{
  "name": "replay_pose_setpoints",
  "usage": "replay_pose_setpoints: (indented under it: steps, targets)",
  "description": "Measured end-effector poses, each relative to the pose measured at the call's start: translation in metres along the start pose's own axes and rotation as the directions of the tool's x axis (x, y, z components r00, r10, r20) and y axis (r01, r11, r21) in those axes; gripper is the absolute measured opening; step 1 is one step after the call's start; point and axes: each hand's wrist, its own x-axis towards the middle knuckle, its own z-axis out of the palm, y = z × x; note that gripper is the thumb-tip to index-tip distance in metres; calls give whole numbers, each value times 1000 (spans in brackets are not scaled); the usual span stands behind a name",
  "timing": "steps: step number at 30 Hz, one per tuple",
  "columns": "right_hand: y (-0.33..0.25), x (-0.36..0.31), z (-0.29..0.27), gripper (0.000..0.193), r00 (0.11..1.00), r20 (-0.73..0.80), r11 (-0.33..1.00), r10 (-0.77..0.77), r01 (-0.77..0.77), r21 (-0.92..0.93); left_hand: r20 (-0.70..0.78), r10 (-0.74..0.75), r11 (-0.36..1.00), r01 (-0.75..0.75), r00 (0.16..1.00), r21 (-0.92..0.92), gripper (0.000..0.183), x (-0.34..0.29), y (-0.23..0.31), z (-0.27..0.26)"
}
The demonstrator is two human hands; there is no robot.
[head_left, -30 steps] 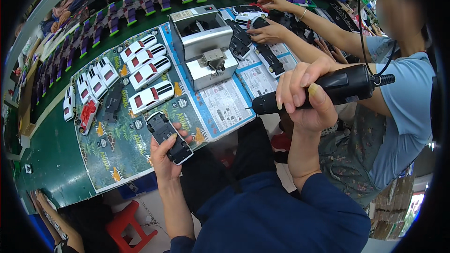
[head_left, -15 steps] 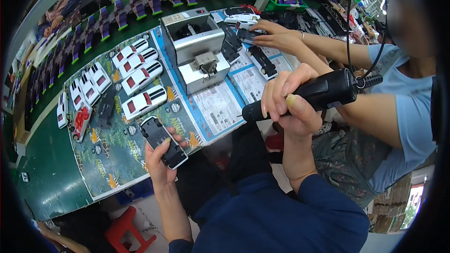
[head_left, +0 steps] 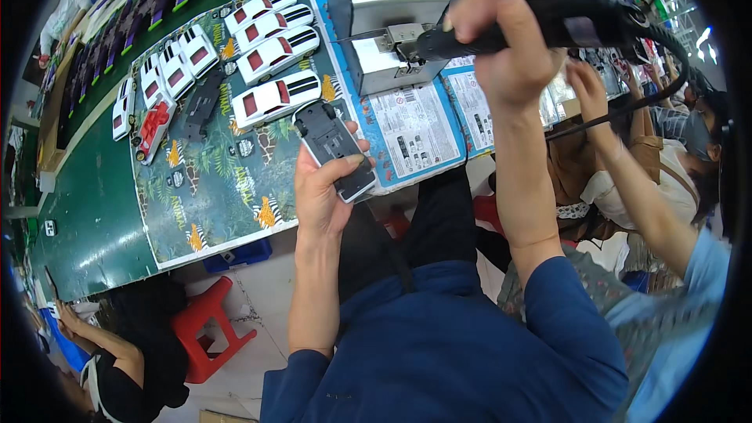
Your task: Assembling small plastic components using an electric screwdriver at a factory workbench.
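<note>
My left hand (head_left: 323, 180) grips a white toy car (head_left: 335, 147) turned over, its black underside facing up and the thumb pressed on it. In my right hand (head_left: 513, 43) is a black electric screwdriver (head_left: 568, 14) with a cord, held nearly level. Its nose reaches the small bracket on the front of a metal box-shaped machine (head_left: 395, 12); whether the tip touches it, I cannot tell. Several white toy cars (head_left: 278, 99) with black stripes stand in rows beyond my left hand. Among them lie a black car base (head_left: 200, 108) and a car part with red seats (head_left: 153, 129).
Printed sheets (head_left: 415, 129) cover the green bench (head_left: 94, 211) in front of the machine. Purple-and-green parts line the far side. A co-worker's arm (head_left: 634, 180) reaches in at the right, beside the screwdriver's cord. A red stool (head_left: 207, 329) stands below the bench.
My right hand has carried the screwdriver from the bench's front edge up to the machine's bracket. The overturned car stays in my left hand. The view has shifted, and the co-worker's arms have drawn back.
</note>
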Motion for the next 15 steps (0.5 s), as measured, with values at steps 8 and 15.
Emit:
replay_pose_setpoints:
  steps: [8, 15]
  targets:
    - [-1, 0, 22, 15, 990, -114, 990, 86, -98, -104, 27, 32, 999, -32, 999, 13, 58, -1, -4, 0]
    - [9, -7, 13, 16, 935, -3, 934, 354, -353, -62, -28, 6, 1000, -6, 1000, -13, 56, -2, -4, -7]
